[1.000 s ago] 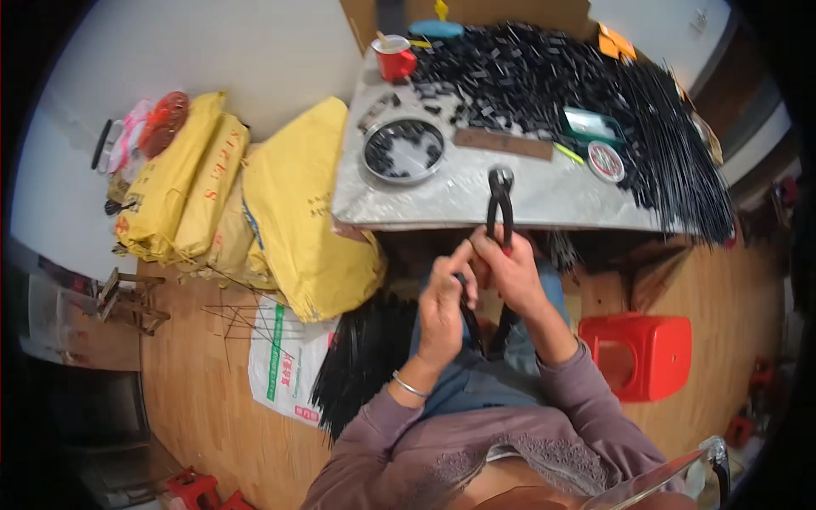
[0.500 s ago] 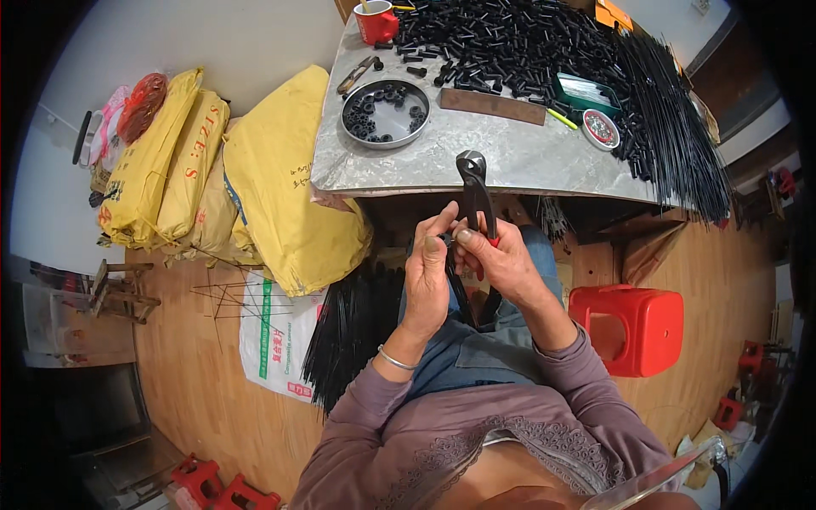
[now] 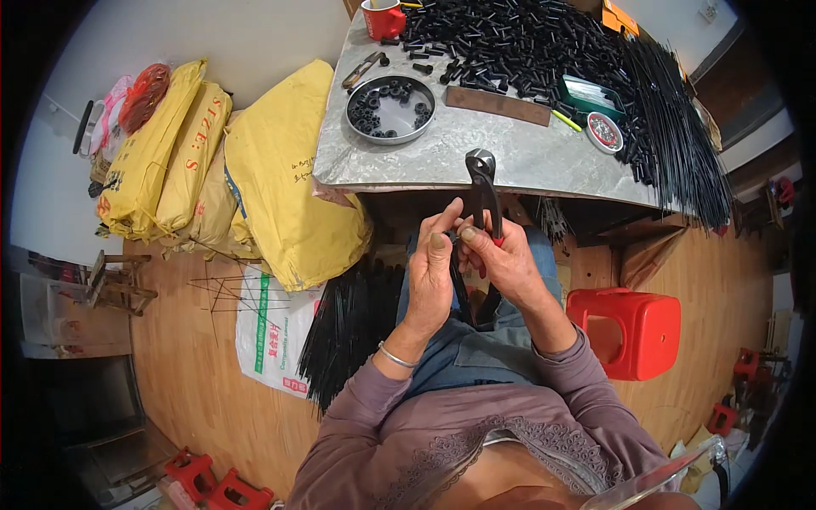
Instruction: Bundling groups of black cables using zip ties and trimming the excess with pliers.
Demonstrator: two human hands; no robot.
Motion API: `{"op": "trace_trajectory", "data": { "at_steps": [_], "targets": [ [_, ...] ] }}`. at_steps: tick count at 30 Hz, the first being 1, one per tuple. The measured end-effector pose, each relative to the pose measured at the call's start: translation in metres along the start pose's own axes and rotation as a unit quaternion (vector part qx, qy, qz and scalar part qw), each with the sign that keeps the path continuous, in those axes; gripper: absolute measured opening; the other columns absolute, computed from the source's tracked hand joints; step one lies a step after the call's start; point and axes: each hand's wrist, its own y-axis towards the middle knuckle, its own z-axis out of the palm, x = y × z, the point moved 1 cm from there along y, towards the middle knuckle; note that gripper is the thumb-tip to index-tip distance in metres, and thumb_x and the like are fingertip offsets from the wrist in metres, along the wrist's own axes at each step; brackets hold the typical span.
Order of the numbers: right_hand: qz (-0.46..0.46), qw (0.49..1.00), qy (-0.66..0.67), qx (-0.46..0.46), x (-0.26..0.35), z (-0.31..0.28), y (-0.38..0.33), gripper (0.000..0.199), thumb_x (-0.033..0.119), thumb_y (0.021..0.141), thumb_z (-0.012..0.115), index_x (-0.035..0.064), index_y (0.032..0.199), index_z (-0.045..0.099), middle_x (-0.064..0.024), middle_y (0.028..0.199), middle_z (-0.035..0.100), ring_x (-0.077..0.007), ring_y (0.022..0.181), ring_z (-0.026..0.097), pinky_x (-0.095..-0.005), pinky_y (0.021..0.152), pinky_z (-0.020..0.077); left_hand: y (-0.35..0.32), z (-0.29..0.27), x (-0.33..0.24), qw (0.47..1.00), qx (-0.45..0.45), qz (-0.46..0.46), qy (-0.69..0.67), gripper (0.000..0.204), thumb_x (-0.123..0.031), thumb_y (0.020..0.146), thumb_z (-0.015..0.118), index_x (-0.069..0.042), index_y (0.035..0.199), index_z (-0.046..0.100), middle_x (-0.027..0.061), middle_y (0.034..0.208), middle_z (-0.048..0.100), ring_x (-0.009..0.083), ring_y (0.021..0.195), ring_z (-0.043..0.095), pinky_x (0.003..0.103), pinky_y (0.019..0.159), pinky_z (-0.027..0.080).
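Observation:
My right hand [image 3: 507, 265] is closed around a pair of pliers [image 3: 481, 183] with a dark metal head and red showing by the handles. The head points up, in front of the table's near edge. Close beside it, above my lap, is my left hand [image 3: 431, 276], its thumb and fingers bent toward the right fingertips. Something small and dark shows between the two hands, mostly covered by fingers; I cannot make out its kind. On the table [image 3: 391, 166] ahead is a round metal tray [image 3: 395, 120] with small black ring-shaped parts.
Black bolt-like pieces [image 3: 510, 47] are heaped at the back, beside long thin black rods [image 3: 676, 119]. A flat bar [image 3: 497, 106], red mug [image 3: 384, 19], green box [image 3: 592, 93] and small bowl [image 3: 603, 133] share the table. Yellow sacks [image 3: 285, 170] stand left, a red stool [image 3: 627, 331] right.
The whole view has shifted slightly. My hands keep nearly the same pose, with the pliers still in the right one.

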Motion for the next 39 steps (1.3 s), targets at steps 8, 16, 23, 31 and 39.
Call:
{"op": "trace_trajectory", "data": {
  "at_steps": [8, 16, 23, 31, 39],
  "targets": [
    [0.0, 1.0, -0.001, 0.007, 0.001, 0.0, 0.0, 0.02, 0.022, 0.094, 0.056, 0.0024, 0.098, 0.057, 0.0, 0.067, 0.052, -0.0071, 0.055, 0.05, -0.0216, 0.048, 0.0422, -0.001, 0.002, -0.004, 1.0, -0.005, -0.007, -0.009, 0.057, -0.048, 0.099, 0.036, -0.004, 0.134, 0.046, 0.0011, 0.116, 0.053, 0.0077, 0.083, 0.043, 0.021, 0.066, 0.036],
    [-0.022, 0.997, -0.054, -0.043, 0.0, 0.007, -0.004, 0.015, 0.014, 0.092, 0.058, -0.0004, 0.095, 0.059, -0.0012, 0.068, 0.055, -0.0077, 0.059, 0.052, -0.0236, 0.052, 0.0439, 0.0, 0.002, -0.003, 1.0, -0.011, 0.013, 0.01, 0.056, -0.047, 0.099, 0.036, -0.003, 0.132, 0.048, 0.0014, 0.109, 0.053, 0.0079, 0.084, 0.045, 0.023, 0.07, 0.039],
    [-0.15, 0.959, -0.235, -0.056, -0.005, 0.026, -0.029, 0.036, -0.001, 0.086, 0.057, -0.0034, 0.121, 0.053, -0.0166, 0.098, 0.065, -0.0195, 0.083, 0.064, -0.0279, 0.069, 0.0495, 0.002, -0.006, 0.002, 0.997, -0.065, -0.016, -0.027, 0.051, -0.045, 0.101, 0.033, -0.003, 0.118, 0.058, -0.0047, 0.083, 0.053, 0.0029, 0.064, 0.045, 0.016, 0.054, 0.039],
    [0.196, 0.956, -0.072, 0.205, 0.059, -0.013, -0.032, 0.035, 0.008, 0.093, 0.049, -0.0015, 0.127, 0.046, -0.0098, 0.095, 0.062, -0.0126, 0.071, 0.06, -0.0276, 0.062, 0.0522, 0.011, -0.016, -0.014, 0.984, -0.088, -0.086, -0.13, 0.057, -0.05, 0.099, 0.035, -0.001, 0.086, 0.062, -0.003, 0.054, 0.04, 0.0036, 0.048, 0.035, 0.02, 0.045, 0.026],
    [0.351, 0.896, 0.022, 0.272, 0.067, -0.039, -0.045, 0.039, 0.019, 0.097, 0.05, -0.0037, 0.128, 0.041, -0.017, 0.107, 0.061, -0.02, 0.081, 0.064, -0.0328, 0.069, 0.0561, 0.009, -0.004, -0.021, 0.991, -0.047, -0.124, -0.009, 0.069, -0.057, 0.097, 0.03, -0.001, 0.076, 0.063, -0.0012, 0.053, 0.048, 0.0047, 0.046, 0.042, 0.019, 0.043, 0.032]
  ]
}}
